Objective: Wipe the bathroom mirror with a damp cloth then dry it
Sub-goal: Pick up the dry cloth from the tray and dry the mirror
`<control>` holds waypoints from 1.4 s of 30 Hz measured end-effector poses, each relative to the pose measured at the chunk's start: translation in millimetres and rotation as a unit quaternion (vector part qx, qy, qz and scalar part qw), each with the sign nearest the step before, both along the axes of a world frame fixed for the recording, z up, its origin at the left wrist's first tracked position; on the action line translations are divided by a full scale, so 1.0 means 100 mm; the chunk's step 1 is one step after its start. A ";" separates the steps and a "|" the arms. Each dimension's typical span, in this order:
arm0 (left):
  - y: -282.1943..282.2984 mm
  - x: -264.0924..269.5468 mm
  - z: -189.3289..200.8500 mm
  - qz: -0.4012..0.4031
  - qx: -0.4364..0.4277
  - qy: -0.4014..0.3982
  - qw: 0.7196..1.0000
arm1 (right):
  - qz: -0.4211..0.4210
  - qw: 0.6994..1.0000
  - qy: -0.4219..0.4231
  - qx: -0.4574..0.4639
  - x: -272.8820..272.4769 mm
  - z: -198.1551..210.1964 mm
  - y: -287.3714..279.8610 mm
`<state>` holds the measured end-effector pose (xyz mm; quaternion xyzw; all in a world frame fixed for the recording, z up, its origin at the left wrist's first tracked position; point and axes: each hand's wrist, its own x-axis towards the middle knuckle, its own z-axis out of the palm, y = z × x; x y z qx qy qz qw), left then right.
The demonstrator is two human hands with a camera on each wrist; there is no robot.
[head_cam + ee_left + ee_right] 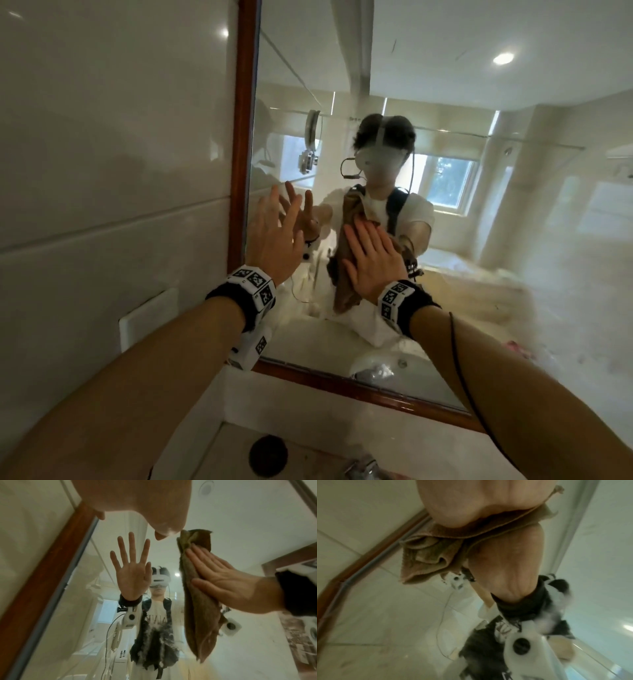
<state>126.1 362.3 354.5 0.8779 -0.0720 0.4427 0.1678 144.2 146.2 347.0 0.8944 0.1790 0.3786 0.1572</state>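
Observation:
A wood-framed bathroom mirror [479,240] fills the wall ahead. My right hand [373,260] lies flat, fingers straight, pressing a brown cloth [344,284] against the glass near its middle. The cloth [197,615] hangs folded below the right hand [231,584], and its lower end dangles loose. In the right wrist view the heel of the palm [462,500] bears on the bunched cloth [436,545]. My left hand [274,233] is raised, fingers straight and spread, close to the glass beside the left frame [243,137] and holding nothing. Its reflection shows an empty palm.
Cloudy smears [513,291] cover the lower right of the glass. A sink basin with a dark drain [268,452] and a chrome faucet [366,467] lie under my arms. Pale wall tiles [102,137] and a white wall plate [147,318] stand to the left.

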 end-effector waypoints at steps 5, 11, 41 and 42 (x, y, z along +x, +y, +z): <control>-0.28 0.02 0.01 -0.019 0.013 -0.011 1.000 | -0.048 0.994 -0.064 0.071 -0.03 0.38 -0.64; -0.26 0.09 0.06 0.009 0.021 -0.010 1.000 | -0.056 0.977 -0.099 0.179 0.03 0.47 -0.40; -0.59 0.13 -0.14 0.016 0.031 0.013 0.999 | 0.028 0.998 -0.043 0.042 0.02 -0.15 -0.54; -0.65 0.12 -0.13 0.011 0.031 0.017 0.999 | 0.028 0.997 -0.050 0.047 0.01 -0.14 -0.63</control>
